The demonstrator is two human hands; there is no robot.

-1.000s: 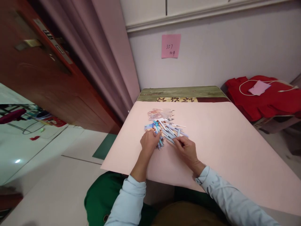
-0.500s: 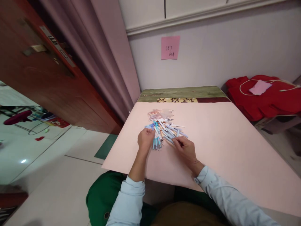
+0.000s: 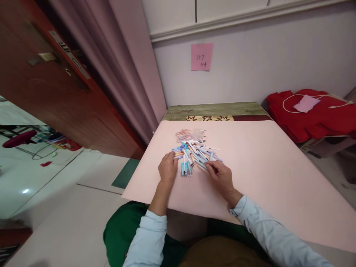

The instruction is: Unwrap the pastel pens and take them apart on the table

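A loose pile of slim pens (image 3: 194,152), in blue, white, grey and orange-brown, lies on the pale pink table cover. At the pile's left edge, my left hand (image 3: 168,167) has its fingers closed at the end of a blue pen (image 3: 180,157). On the right side my right hand (image 3: 221,176) pinches the near end of a grey-blue pen (image 3: 202,164), its other end among the pile. Several pens with light-blue ends (image 3: 185,169) lie side by side between my hands. Behind the pile is a group of pinkish clear pens (image 3: 185,135) with dark tips.
The pink cover (image 3: 258,178) spreads over the table, with a green wooden strip (image 3: 217,108) at its far edge. A pink note (image 3: 201,56) is stuck on the wall. Red cloth (image 3: 319,115) with a cable lies to the right. A wooden door (image 3: 69,92) stands left.
My left hand has moved slightly left and down, and the blue pen at its fingertips has gone from nearly upright to lying flat. My right hand has barely moved.
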